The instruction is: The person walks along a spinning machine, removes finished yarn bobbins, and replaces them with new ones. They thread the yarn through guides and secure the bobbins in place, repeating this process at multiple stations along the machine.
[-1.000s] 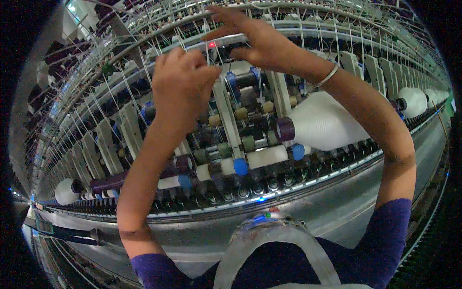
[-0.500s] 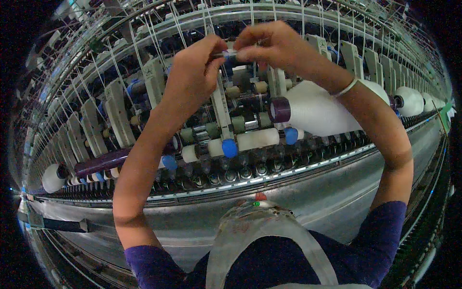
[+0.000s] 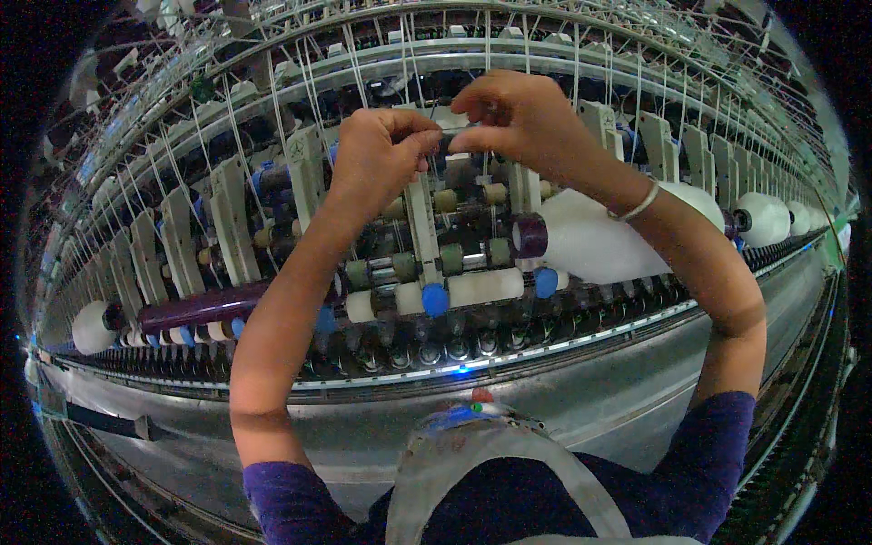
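Above a long spinning machine, both my arms are raised. My left hand point(image 3: 383, 153) is closed in a pinch, thumb against forefinger, on a thin pale strand point(image 3: 453, 131). It stretches towards my right hand point(image 3: 520, 116), whose thumb and forefinger are spread apart while the other fingers curl inward. Whether those curled fingers grip the strand's far end is hidden. Below the hands stands a pale lever arm point(image 3: 423, 227) with a blue round end cap point(image 3: 435, 299). Under my right forearm lies a large white yarn package point(image 3: 595, 238) on a purple tube point(image 3: 530, 236).
A bare purple tube point(image 3: 204, 307) lies behind my left forearm. White rollers point(image 3: 486, 287) run along the front, above a row of dark spindles point(image 3: 459, 343). A metal ledge point(image 3: 354, 436) separates me from the machine. Many white strands hang from the upper rails.
My right thumb and forefinger have moved apart from each other. The view has tilted, so hands and machine both sit lower in the picture. My left hand keeps its pinch.
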`<state>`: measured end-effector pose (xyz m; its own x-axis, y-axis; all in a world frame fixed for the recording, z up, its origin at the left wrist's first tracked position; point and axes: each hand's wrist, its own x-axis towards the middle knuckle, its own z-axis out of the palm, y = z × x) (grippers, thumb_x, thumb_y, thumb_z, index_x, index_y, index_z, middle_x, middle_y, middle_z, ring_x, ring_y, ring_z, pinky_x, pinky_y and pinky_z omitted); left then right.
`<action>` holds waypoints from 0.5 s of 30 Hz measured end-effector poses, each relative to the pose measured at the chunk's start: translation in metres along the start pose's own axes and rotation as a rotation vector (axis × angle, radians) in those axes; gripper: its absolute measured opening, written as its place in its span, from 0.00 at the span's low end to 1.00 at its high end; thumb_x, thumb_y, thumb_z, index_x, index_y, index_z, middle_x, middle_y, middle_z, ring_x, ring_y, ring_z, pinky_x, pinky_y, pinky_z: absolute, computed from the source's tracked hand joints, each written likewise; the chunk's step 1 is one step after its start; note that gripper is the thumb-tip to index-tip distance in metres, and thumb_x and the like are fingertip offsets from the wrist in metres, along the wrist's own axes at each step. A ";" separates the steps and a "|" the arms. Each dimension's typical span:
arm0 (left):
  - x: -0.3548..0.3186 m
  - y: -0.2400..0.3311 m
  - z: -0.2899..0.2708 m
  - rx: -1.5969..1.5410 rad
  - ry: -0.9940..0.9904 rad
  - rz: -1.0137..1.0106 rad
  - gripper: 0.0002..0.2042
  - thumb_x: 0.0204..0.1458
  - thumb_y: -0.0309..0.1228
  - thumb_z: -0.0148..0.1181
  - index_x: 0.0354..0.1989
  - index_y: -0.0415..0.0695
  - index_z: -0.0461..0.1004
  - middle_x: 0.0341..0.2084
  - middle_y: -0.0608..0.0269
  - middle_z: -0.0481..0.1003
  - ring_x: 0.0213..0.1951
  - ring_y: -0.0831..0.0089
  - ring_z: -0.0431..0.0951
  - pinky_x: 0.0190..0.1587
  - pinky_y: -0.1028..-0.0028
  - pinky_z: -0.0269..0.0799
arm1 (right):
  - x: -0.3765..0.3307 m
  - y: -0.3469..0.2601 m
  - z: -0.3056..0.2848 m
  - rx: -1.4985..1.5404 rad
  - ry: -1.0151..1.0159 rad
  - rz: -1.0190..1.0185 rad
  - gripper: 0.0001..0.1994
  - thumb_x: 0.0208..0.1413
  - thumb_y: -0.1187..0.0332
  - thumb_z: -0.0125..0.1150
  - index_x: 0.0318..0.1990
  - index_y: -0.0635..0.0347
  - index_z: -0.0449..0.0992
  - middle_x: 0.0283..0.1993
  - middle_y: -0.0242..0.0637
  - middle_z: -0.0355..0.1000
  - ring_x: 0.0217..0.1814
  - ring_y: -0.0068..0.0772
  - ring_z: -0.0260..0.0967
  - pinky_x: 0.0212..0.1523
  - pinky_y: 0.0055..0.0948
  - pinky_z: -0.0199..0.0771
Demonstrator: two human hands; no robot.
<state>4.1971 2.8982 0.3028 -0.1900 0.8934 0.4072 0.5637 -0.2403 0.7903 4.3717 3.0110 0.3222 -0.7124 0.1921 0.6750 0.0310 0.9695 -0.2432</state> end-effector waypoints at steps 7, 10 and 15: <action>0.005 -0.002 0.003 0.024 0.093 0.017 0.05 0.50 0.22 0.61 0.34 0.37 0.81 0.22 0.61 0.80 0.22 0.80 0.77 0.27 0.78 0.73 | 0.006 0.003 0.019 -0.260 -0.114 -0.057 0.09 0.53 0.65 0.63 0.30 0.63 0.77 0.27 0.42 0.74 0.26 0.37 0.72 0.29 0.32 0.73; 0.007 -0.007 -0.012 0.284 0.202 0.324 0.06 0.48 0.21 0.61 0.33 0.39 0.82 0.24 0.58 0.81 0.25 0.75 0.81 0.30 0.75 0.75 | 0.015 0.009 0.015 -0.032 -0.397 0.160 0.10 0.57 0.63 0.60 0.32 0.62 0.77 0.22 0.40 0.72 0.24 0.33 0.71 0.27 0.33 0.71; 0.012 -0.006 -0.046 0.570 0.422 0.500 0.05 0.47 0.24 0.63 0.33 0.42 0.82 0.30 0.58 0.81 0.30 0.66 0.82 0.34 0.74 0.74 | 0.043 0.033 0.023 0.069 -0.574 0.203 0.15 0.55 0.67 0.57 0.50 0.60 0.72 0.22 0.40 0.72 0.25 0.30 0.72 0.29 0.36 0.73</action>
<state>4.1548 2.8929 0.3236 -0.0308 0.4910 0.8706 0.9559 -0.2400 0.1692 4.3260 3.0476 0.3267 -0.9616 0.2405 0.1318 0.1738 0.9062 -0.3855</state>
